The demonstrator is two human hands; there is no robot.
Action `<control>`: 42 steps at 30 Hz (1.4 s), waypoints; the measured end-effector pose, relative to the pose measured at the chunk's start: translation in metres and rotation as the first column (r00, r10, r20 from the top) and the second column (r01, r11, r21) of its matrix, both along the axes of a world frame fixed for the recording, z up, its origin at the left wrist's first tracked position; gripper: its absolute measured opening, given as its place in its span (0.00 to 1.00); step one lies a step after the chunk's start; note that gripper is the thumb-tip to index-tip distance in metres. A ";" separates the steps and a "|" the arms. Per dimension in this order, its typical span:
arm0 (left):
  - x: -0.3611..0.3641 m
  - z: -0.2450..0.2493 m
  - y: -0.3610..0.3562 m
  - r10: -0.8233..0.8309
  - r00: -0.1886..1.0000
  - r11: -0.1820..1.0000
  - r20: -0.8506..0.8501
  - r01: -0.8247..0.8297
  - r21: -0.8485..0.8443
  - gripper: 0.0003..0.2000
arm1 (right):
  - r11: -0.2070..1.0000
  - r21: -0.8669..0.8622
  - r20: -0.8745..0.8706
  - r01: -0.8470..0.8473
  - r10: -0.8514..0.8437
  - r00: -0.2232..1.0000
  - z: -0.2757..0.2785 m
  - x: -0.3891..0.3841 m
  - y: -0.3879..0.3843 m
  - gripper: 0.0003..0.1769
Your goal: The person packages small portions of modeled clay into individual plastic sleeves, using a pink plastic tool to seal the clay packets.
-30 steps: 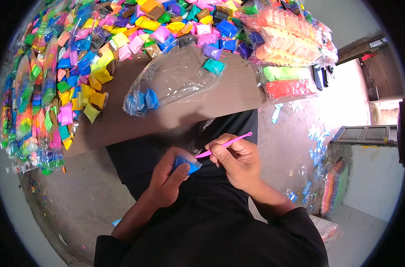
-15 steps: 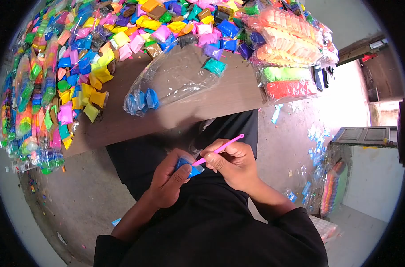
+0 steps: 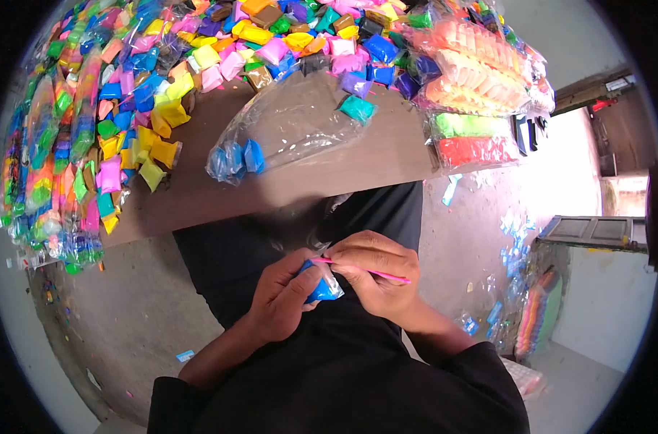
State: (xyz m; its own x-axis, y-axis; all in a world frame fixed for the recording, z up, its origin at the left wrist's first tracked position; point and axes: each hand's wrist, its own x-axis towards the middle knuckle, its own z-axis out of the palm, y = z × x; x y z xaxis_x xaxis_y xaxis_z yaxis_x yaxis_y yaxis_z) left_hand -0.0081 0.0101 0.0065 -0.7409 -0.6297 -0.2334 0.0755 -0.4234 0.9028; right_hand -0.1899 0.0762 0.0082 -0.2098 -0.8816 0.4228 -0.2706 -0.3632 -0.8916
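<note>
My left hand [image 3: 278,300] is closed on a small blue clay packet [image 3: 326,289] with a clear wrapper, held over my lap. My right hand [image 3: 379,278] pinches a thin pink plastic stick [image 3: 392,277], its tip touching or very near the packet's upper edge. Part of the stick is hidden behind my right fingers. Beyond the hands, on the table, lies a clear plastic bag [image 3: 293,137]. Several blue packets [image 3: 233,159] sit at its left end, and a teal packet [image 3: 358,109] is by its right end.
A brown table [image 3: 198,202] stands in front of me, heaped with colourful packets [image 3: 271,50] at the back and left. Bags of peach packets [image 3: 473,69] and a red bag [image 3: 473,150] lie at its right. Blue wrapper scraps [image 3: 515,249] litter the floor.
The pink stick has swung from pointing up and right to lying nearly level, sloping down to the right. My right hand has turned over it. The left hand still grips the blue packet.
</note>
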 end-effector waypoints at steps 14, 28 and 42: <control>0.005 0.007 -0.004 -0.074 0.995 0.995 0.063 0.069 0.071 0.12 | 0.997 -0.070 -0.035 -0.031 0.029 0.999 -0.001 0.001 0.004 0.07; 0.009 0.005 -0.004 -0.102 0.988 0.991 -0.116 0.111 0.070 0.09 | 0.996 -0.075 -0.038 -0.050 0.047 0.998 0.012 0.004 0.009 0.06; 0.004 0.010 -0.004 -0.160 0.979 0.984 -0.123 0.168 0.055 0.13 | 0.990 -0.138 -0.156 -0.032 0.010 0.988 0.012 -0.001 0.003 0.03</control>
